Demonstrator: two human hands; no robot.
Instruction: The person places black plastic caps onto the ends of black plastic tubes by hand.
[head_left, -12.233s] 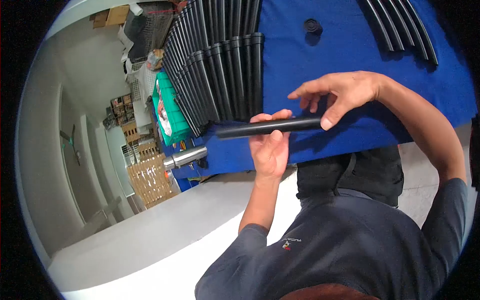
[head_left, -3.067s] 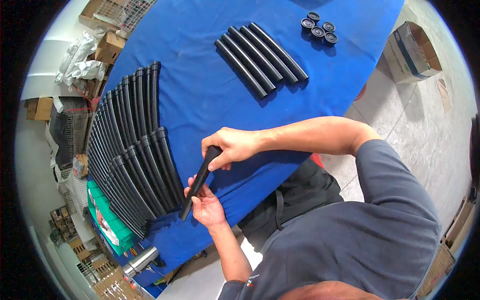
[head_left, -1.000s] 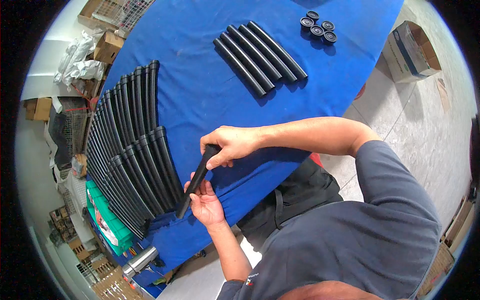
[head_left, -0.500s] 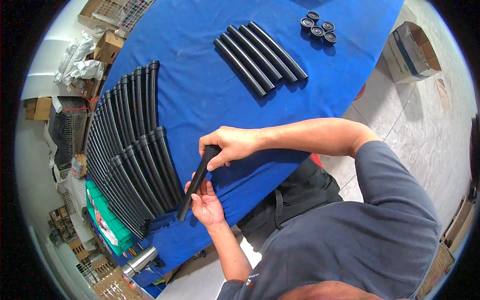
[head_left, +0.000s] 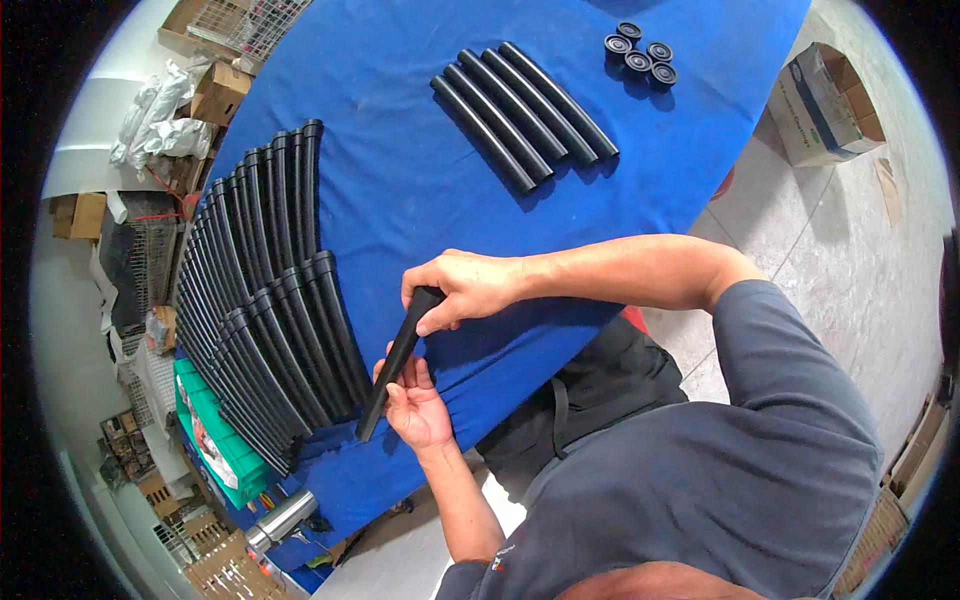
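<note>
While the tube (head_left: 400,352) slants over the bench (head_left: 400,215) beside the tube rows (head_left: 342,328), right fingers (head_left: 422,275) enclose its far end; left fingers (head_left: 423,376), loosely curled, hold it lower down. Align both grips; apply even pressure, clear of the tube rows.

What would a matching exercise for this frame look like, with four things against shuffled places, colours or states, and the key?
1. Left hand
2. Round black caps
3. Crate
4. Cardboard box

A. Green, beside the rows of capped tubes
B. Open-topped, on the grey floor
C. Palm up, holding the lower part of a black tube
D. Clustered on the blue cloth

Pairs: 1-C, 2-D, 3-A, 4-B
</note>
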